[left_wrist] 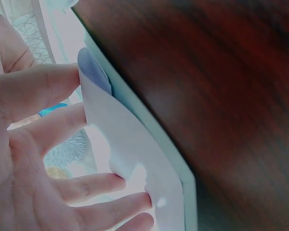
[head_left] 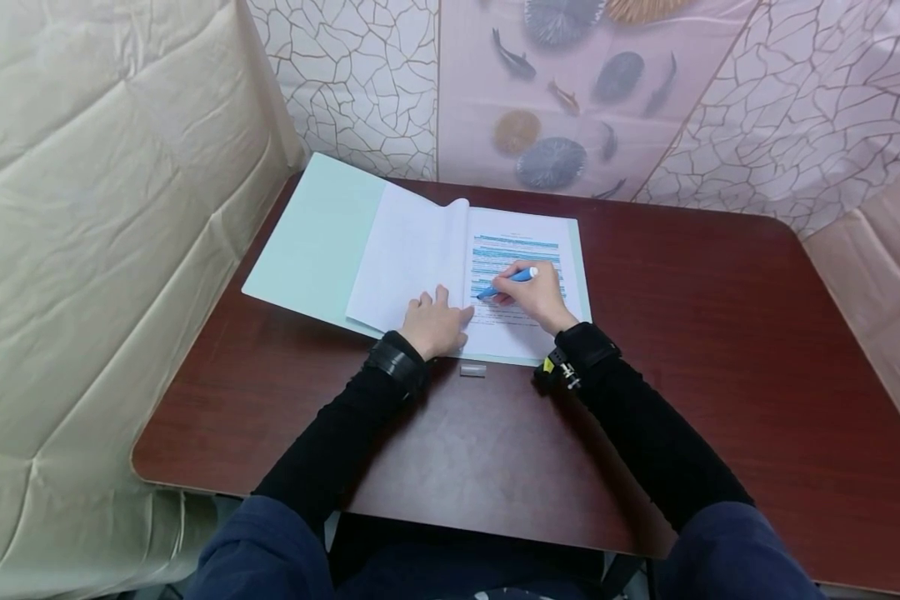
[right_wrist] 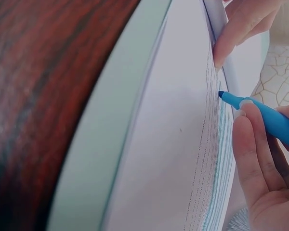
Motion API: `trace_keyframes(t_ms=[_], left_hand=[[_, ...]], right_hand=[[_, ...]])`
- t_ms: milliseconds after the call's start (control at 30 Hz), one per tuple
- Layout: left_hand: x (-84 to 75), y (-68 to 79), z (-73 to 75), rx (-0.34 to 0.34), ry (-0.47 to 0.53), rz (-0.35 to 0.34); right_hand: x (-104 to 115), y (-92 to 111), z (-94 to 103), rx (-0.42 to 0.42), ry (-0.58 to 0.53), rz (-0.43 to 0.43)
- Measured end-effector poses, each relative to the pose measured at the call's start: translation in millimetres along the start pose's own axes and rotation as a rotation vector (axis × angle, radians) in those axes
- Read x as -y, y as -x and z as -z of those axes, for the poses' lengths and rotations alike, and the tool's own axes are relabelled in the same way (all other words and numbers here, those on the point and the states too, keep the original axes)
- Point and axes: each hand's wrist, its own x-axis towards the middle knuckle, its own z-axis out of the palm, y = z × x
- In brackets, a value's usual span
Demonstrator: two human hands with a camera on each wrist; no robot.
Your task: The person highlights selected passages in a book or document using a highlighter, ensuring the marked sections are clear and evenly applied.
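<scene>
A mint-green folder (head_left: 315, 242) lies open, holding white paper. Its right-hand printed page (head_left: 506, 335) carries many lines of text, the upper ones marked in blue. My right hand (head_left: 542, 298) pinches a blue highlighter (right_wrist: 279, 122) between thumb and fingers, its dark tip at a text line near the page's left side. Fingers spread, my left hand (head_left: 432, 325) rests on the lower part of the turned-back left sheets (head_left: 405, 250), close to the fold. In the left wrist view, those fingers lie along a curled sheet (left_wrist: 120, 125).
The folder lies on a dark red-brown wooden table (head_left: 690, 333). Just below its lower edge is a small grey rectangular piece (head_left: 472, 370). A pale padded cover (head_left: 120, 250) rises along the left side, and a patterned wall covering (head_left: 555, 100) stands behind the table.
</scene>
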Motion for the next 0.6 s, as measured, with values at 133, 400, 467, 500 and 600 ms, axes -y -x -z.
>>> trace_keyframes(t_ms=[133,400,467,500,600], left_hand=[[0.1,-0.1,-0.7,0.0,0.006,-0.001],[-0.1,-0.3,-0.2,0.003,0.008,0.0],[0.0,-0.5,-0.4,0.005,0.011,0.001],[0.0,-0.6,-0.4,0.005,0.01,0.001],[0.0,-0.9,-0.6,0.005,0.011,0.001]], right_hand=[[10,4,1.9,0.018,-0.012,-0.021],[32,16,3.4,0.022,0.04,-0.011],[34,16,3.4,0.015,0.044,-0.015],[34,17,3.4,0.012,0.043,-0.015],[34,17,3.9,0.006,0.048,-0.022]])
